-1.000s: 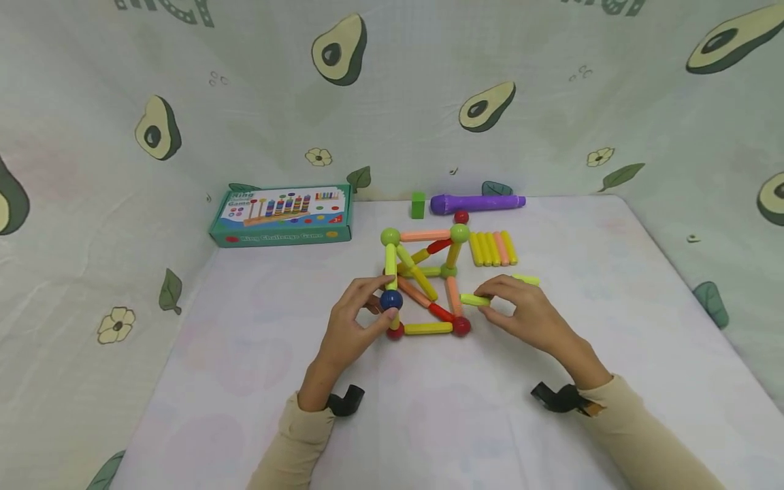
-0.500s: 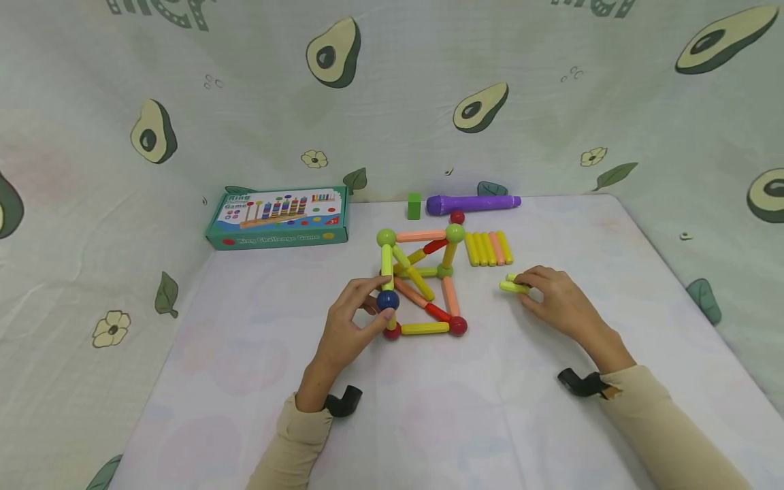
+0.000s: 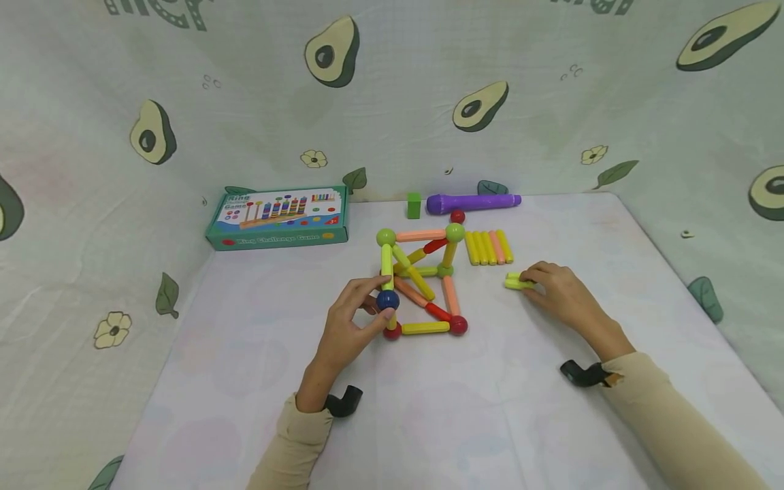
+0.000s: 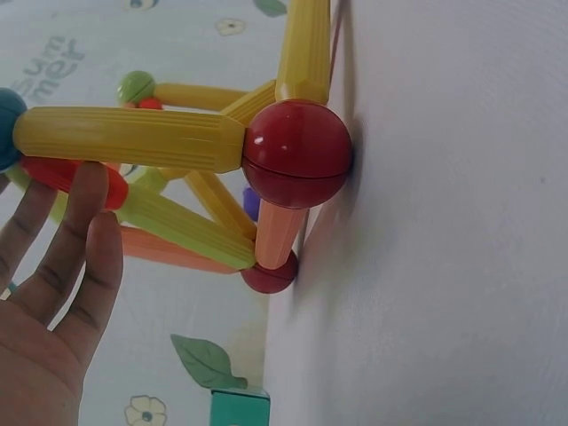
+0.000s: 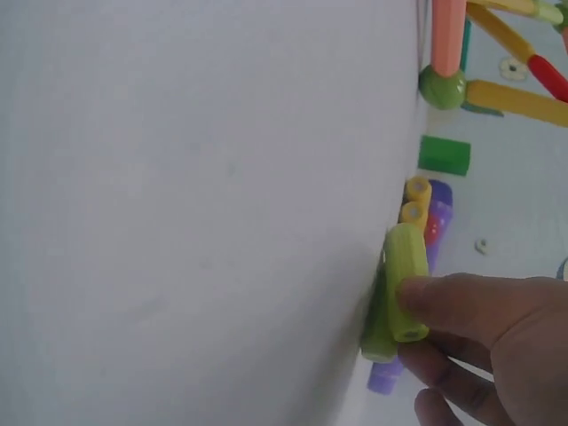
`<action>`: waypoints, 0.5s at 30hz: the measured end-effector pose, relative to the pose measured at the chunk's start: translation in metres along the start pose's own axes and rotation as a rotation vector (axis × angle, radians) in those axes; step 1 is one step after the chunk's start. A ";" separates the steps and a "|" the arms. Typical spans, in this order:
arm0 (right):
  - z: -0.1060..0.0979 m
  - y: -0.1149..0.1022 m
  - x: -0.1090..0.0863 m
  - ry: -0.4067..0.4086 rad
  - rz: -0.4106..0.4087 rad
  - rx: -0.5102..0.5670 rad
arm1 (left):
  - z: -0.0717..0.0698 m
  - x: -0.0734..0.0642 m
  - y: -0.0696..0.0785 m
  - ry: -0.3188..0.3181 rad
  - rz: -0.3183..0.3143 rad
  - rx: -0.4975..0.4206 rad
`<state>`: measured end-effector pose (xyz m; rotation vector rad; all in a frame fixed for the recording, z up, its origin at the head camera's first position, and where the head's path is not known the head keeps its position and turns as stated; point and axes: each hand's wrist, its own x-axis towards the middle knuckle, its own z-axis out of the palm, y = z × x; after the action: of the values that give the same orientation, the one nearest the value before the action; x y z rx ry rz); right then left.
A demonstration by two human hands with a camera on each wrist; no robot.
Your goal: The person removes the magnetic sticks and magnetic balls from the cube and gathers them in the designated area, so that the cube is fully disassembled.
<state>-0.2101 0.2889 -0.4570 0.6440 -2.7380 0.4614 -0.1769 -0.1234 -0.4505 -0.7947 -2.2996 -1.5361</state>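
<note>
A frame of magnetic sticks and balls (image 3: pixel 425 328) stands mid-table in the head view. My left hand (image 3: pixel 350 330) holds it at its near left corner, thumb and fingers about the blue ball (image 3: pixel 388 300). Below that ball, a yellow stick (image 4: pixel 129 138) runs down to a red ball (image 4: pixel 298 153) on the table, as the left wrist view shows. To the right of the frame, my right hand (image 3: pixel 566 296) pinches a light green stick (image 5: pixel 407 253) between thumb and fingers. It lies against a second light green stick (image 5: pixel 379 328) on the table.
Behind the right hand lies a row of several yellow and salmon sticks (image 3: pixel 488 248). A loose red ball (image 3: pixel 457 216), a purple microphone-shaped toy (image 3: pixel 474 203) and a green block (image 3: pixel 414 205) sit at the back. A green game box (image 3: pixel 277 218) lies back left.
My right hand has carried the light green stick away from the frame, to the right, and set it alongside the other light green stick. The left hand keeps its hold on the corner.
</note>
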 end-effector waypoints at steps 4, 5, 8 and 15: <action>0.001 0.004 0.000 0.006 0.028 0.010 | 0.000 0.000 0.001 -0.008 -0.003 -0.008; 0.002 0.005 0.000 0.005 0.036 0.013 | 0.000 0.001 0.001 -0.009 -0.004 -0.008; 0.002 0.007 0.000 -0.003 0.051 0.020 | 0.000 0.001 0.001 -0.008 -0.005 -0.006; 0.000 0.008 0.002 -0.032 0.031 0.038 | 0.001 0.001 0.002 -0.003 -0.004 -0.008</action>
<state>-0.2154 0.2948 -0.4585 0.6239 -2.7797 0.5158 -0.1767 -0.1218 -0.4491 -0.7964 -2.2997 -1.5481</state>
